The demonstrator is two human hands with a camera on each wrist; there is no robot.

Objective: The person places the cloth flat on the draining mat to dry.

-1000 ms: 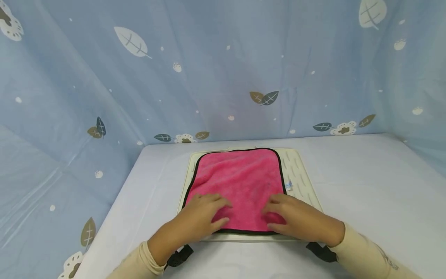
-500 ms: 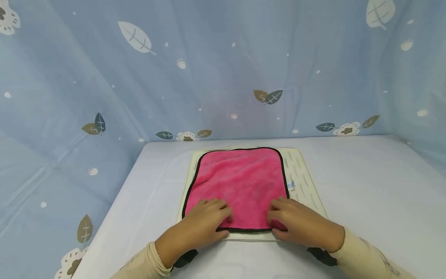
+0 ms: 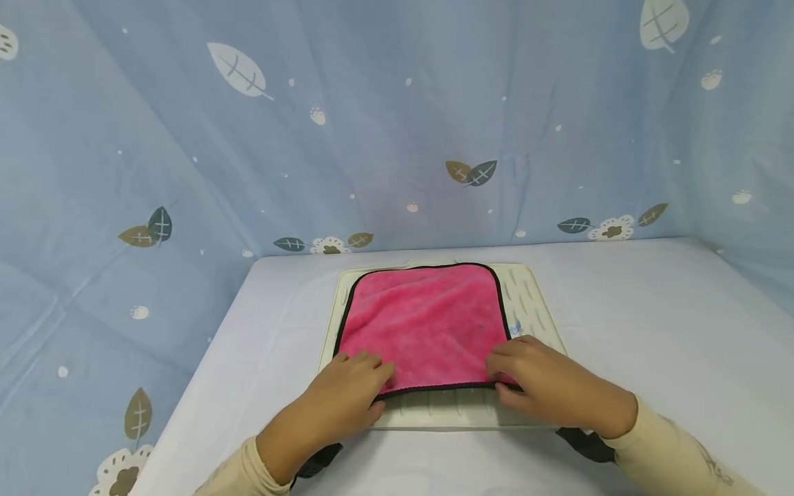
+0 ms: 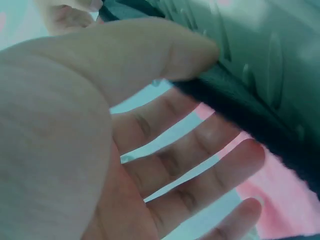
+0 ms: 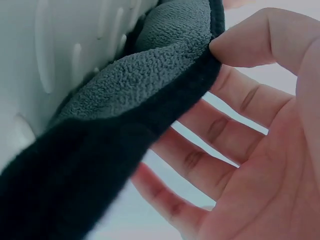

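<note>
A pink cloth [image 3: 428, 320] with a black border lies on a cream ridged board [image 3: 533, 303], its near edge lifted off the surface. My left hand [image 3: 344, 393] pinches the near left corner; in the left wrist view the thumb [image 4: 175, 47] meets the black border [image 4: 250, 120], with the fingers on the pink side. At the near right corner my right hand [image 3: 546, 382] pinches the border between thumb and index finger. The right wrist view shows the cloth's grey underside [image 5: 125, 75]. A small pale blue and white label [image 3: 515, 328] sticks out at its right side.
Under the board is a table with a white cover [image 3: 645, 331]. Blue fabric [image 3: 384, 124] printed with leaves and flowers hangs behind it and along the sides. Black straps [image 3: 586, 444] sit at both wrists.
Both hands have gone from hovering over the near corners to pinching them. The cloth's near edge has risen and moved away from me, baring the board's front ridges.
</note>
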